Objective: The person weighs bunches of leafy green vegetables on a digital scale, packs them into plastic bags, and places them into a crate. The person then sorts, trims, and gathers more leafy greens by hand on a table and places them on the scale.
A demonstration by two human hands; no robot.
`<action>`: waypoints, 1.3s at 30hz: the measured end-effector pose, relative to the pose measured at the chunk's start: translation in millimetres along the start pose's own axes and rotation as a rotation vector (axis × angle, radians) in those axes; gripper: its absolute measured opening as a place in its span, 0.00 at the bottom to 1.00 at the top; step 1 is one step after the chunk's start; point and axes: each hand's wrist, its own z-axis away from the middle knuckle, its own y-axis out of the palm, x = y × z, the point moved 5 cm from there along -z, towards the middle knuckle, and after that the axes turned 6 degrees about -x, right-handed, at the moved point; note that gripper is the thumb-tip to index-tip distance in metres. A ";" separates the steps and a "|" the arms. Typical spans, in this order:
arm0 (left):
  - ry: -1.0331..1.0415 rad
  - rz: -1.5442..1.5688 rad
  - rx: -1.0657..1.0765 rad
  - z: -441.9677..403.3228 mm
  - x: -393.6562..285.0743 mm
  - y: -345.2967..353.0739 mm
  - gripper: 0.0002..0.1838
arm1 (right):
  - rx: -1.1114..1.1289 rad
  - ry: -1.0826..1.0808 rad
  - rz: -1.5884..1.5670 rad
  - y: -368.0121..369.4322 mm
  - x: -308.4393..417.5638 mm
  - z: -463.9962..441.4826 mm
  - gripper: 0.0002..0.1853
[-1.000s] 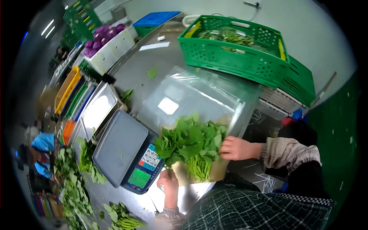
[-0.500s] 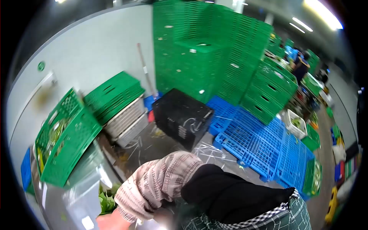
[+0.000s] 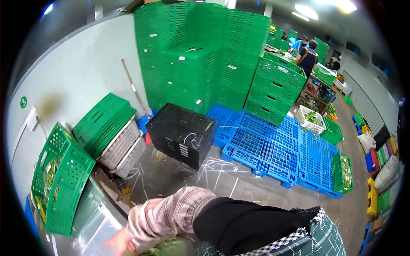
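My right hand (image 3: 118,243) reaches out at the lower left in a striped, pale pink sleeve (image 3: 175,211). Its fingers are apart, somewhat blurred, and nothing shows in them. They are over or beside clear plastic sheeting (image 3: 96,230) on the work surface; contact is hard to tell. Green leaves (image 3: 168,247) show at the bottom edge, below the forearm and partly cut off. Beyond the sheeting, a tilted green crate (image 3: 70,192) holds leafy stalks (image 3: 52,173). My left hand is outside the picture.
Green crates (image 3: 188,72) rise in tall stacks at the back. A black box (image 3: 181,134) stands on the littered floor, beside blue pallets (image 3: 265,145). White crates (image 3: 121,149) sit under green ones along the wall. Co-workers (image 3: 307,57) stand far off at the right.
The view has swung, so the crates sit further left. My right hand, earlier at green leaves, now shows spread fingers by the sheeting; leaves now appear below the forearm.
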 end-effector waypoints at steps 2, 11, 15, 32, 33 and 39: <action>-0.013 0.066 0.011 -1.1 6.6 -5.8 0.20 | 0.006 0.126 -0.104 -19.2 -34.2 3.3 0.42; -0.110 0.289 -0.193 84.6 17.5 -24.7 0.27 | 0.042 0.049 -0.029 32.5 -74.1 13.3 0.37; -0.143 0.223 -0.209 107.9 17.8 -27.1 0.36 | -0.033 0.019 0.125 41.9 -46.6 10.7 0.37; 0.692 -0.658 -0.396 -65.1 -0.3 14.2 0.32 | -0.150 -0.032 0.324 -127.9 -71.2 -42.0 0.52; 0.777 -0.876 -0.481 -80.7 -5.0 -1.1 0.29 | -0.158 -0.022 0.290 -127.8 -69.4 -33.5 0.52; 0.794 -1.164 -0.310 -108.1 -34.1 -8.0 0.18 | -0.046 -0.047 0.339 -114.6 -58.6 -23.1 0.52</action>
